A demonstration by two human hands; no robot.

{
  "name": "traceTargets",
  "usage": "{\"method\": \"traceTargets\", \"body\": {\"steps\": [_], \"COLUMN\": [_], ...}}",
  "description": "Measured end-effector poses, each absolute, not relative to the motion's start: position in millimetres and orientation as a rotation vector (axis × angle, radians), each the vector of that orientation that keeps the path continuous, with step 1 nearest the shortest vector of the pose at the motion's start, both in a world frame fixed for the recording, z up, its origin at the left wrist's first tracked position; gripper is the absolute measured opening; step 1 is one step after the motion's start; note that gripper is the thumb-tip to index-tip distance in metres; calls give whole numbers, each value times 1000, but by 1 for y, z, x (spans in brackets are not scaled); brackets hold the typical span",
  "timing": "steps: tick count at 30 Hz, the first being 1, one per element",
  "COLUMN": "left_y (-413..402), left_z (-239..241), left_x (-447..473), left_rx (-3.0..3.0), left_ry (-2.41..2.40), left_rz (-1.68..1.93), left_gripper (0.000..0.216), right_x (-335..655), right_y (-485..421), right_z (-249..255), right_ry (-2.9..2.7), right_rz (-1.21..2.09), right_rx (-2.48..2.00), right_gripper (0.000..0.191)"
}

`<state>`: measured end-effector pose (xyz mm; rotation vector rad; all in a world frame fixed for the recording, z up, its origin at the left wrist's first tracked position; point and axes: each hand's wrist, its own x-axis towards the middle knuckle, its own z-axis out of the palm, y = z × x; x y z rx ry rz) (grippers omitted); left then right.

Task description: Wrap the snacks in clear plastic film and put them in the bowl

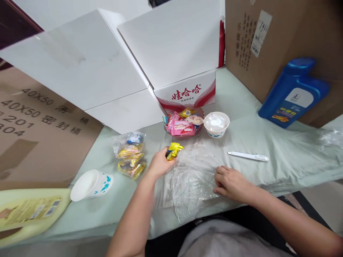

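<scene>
Head view, seen from my remote station. My left hand (160, 165) is closed around a yellow snack packet (174, 150), which sits in the fingertips just above the far left corner of the clear plastic bag (191, 178). That bag lies flat and crinkled on the pale green table cloth (281, 150) at the near edge. My right hand (232, 182) rests on the bag's right margin with the fingers curled; I cannot tell whether they pinch the film or only press it down. Beyond the packet stands a glass dish of snacks (184, 125), with a white bowl (216, 124) touching it on the right. A filled snack bag (130, 157) lies to the left and a white pen-like tool (248, 156) to the right. Risks, as I judge them: the film is slack, so the mouth may fold shut and the packet would slide off onto the cloth. The bag also overhangs the near table edge, and a tug from either hand could drag it into my lap.
</scene>
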<state>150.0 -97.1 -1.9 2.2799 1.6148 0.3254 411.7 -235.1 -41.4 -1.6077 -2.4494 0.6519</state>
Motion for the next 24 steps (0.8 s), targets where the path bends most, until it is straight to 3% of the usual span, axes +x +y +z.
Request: {"method": "traceTargets", "body": {"steps": [11, 17, 24], "left_y": [-43, -1, -9], "left_z": [57, 32, 7], "left_x": [198, 218, 218], "left_rx": [2780, 2921, 2733], "left_ry": [1585, 1360, 1258], "left_rz": [558, 103, 143], "left_gripper": [37, 58, 66], "right_x": [408, 411, 412], "right_y": [-233, -234, -233], "right_z": [-44, -47, -48], "right_ry": [-2399, -2372, -2368], "right_rz": [688, 709, 693], "right_rx": [-1588, -1560, -1533], "right_gripper": [16, 17, 16]}}
